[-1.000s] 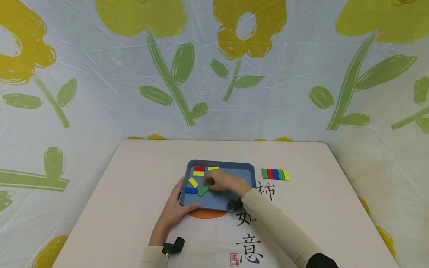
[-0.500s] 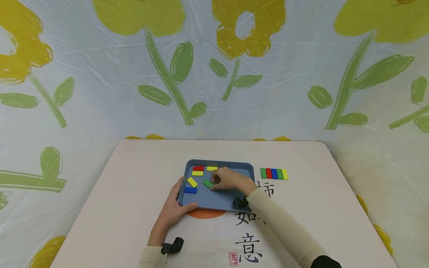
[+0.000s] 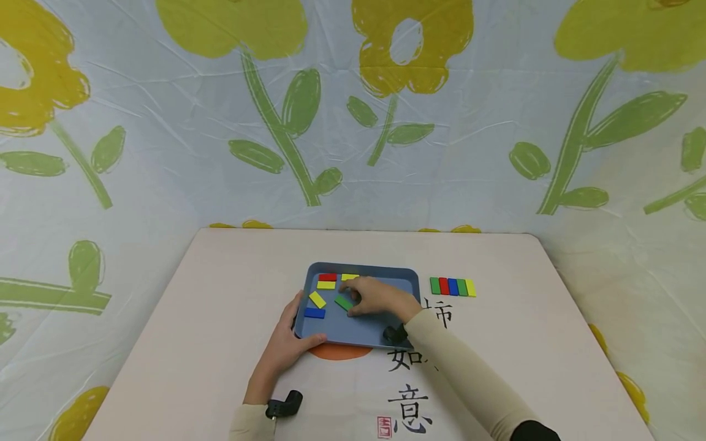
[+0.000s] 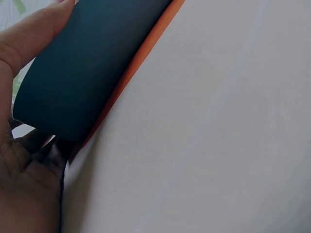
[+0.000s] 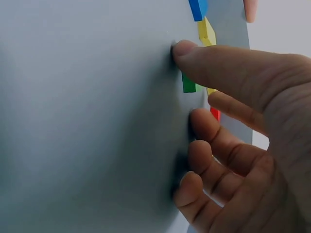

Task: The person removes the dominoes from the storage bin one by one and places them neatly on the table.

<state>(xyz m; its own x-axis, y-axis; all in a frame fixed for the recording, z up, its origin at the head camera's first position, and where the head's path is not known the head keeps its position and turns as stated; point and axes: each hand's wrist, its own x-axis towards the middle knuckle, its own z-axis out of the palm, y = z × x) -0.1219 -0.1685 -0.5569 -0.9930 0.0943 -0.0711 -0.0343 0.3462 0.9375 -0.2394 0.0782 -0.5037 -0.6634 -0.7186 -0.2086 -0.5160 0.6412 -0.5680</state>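
Note:
My left hand (image 3: 288,337) grips the blue-grey tray (image 3: 353,329) at its near left corner; in the left wrist view the thumb lies along the tray's side and the other fingers are partly hidden behind it. Inside the tray, my right hand (image 3: 379,296) is spread over a green block (image 3: 342,302), its thumb close beside the block and its index finger reaching beyond. The right wrist view shows the green block (image 5: 188,83) partly behind the thumb, with no finger closed around it. Left of it lie a tilted yellow block (image 3: 317,299) and a blue block (image 3: 314,313).
A red block (image 3: 328,277) and a yellow block (image 3: 326,285) lie near the tray's far wall, beside another yellow block (image 3: 349,277). Right of the tray, several coloured blocks (image 3: 453,286) form a row on the table. The cloth (image 3: 331,398) bears black characters.
My right hand has moved the green block rightward, away from the blue block, and turned it to the opposite slant. Its index finger has then spread away from the block. My left hand stays put.

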